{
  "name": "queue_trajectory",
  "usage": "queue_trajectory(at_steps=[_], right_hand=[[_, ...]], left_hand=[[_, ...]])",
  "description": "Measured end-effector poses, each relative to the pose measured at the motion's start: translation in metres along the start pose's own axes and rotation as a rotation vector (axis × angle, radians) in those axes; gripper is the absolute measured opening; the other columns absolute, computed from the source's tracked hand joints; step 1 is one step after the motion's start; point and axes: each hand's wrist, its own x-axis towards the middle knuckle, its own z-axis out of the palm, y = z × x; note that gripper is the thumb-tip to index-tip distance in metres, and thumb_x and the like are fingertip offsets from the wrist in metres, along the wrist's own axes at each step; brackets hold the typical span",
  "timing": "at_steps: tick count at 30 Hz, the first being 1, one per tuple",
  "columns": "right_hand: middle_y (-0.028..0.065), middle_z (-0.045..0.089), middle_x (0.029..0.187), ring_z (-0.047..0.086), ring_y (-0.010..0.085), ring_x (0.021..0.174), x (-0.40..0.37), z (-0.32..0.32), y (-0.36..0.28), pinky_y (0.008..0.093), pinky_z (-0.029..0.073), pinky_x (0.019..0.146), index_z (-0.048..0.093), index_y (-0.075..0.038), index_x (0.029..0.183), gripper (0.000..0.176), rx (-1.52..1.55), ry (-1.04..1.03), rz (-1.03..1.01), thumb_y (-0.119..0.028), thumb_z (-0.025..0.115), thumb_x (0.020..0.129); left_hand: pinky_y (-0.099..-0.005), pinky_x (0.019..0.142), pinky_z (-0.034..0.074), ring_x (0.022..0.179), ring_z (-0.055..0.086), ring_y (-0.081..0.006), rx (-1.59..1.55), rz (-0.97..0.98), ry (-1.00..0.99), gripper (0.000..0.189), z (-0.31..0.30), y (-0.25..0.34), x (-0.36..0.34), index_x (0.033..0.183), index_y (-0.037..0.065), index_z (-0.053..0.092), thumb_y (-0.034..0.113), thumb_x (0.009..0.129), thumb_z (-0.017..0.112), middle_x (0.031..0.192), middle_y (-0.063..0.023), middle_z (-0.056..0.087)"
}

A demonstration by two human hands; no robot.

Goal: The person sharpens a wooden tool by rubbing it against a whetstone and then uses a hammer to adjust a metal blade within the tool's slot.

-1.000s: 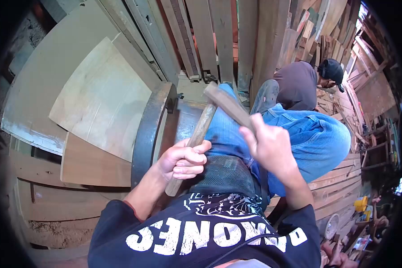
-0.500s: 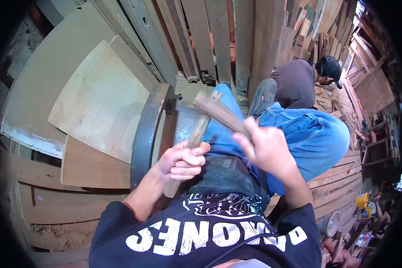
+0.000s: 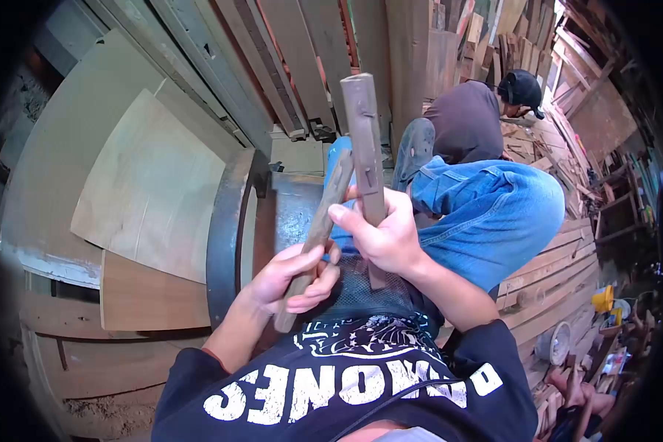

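My left hand (image 3: 291, 283) is closed around a rough, rounded wooden stick (image 3: 325, 210), which slants up and away from my shirt. In my right hand (image 3: 387, 236) is a flat wooden bar (image 3: 362, 129), held nearly upright. Two small raised bits, like bent nails, show on the bar's face, and its lower end comes out below my palm. The top of the stick overlaps the bar's edge in this view, and my right thumb lies close to the stick. Both pieces are over my lap, above the black mesh (image 3: 365, 295) at my waist.
Pale plywood sheets (image 3: 151, 188) lie at the left beside a dark curved wooden piece (image 3: 232, 236). Upright boards (image 3: 317, 66) stand ahead. A co-worker in a dark cap (image 3: 521, 90) bends forward ahead right. Planks (image 3: 549, 280) and a yellow object (image 3: 602, 300) are at the right.
My right hand has moved left and turned its wooden bar from a leftward slant to nearly upright. The left hand keeps its stick, its fingers looser. The view has shifted slightly.
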Motion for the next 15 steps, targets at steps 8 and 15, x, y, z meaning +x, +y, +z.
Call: queue_trajectory(at_steps=[8,15], right_hand=[[0.0099,0.066,0.067,0.067,0.0196,0.061,0.018,-0.015,0.013,0.0343,0.049,0.054,0.052,0.001,0.124,0.042,-0.392,0.165,-0.398,-0.018,0.068,0.09],[0.012,0.054,0.065,0.058,0.0301,0.049,-0.027,-0.013,0.009,0.0425,0.048,0.046,0.037,-0.026,0.15,0.065,-1.058,-0.218,-0.406,-0.021,0.064,0.091]], left_hand=[[-0.0173,0.035,0.03,0.042,0.035,-0.0049,0.488,0.135,0.4,0.043,0.019,0.0,0.006,0.148,0.018,0.029,0.034,0.108,0.033,0.079,-0.0036,0.046],[-0.0163,0.03,0.026,0.041,0.034,-0.0051,0.298,0.198,0.431,0.04,0.011,0.003,0.004,0.145,0.021,0.029,0.033,0.108,0.033,0.084,-0.0063,0.046]])
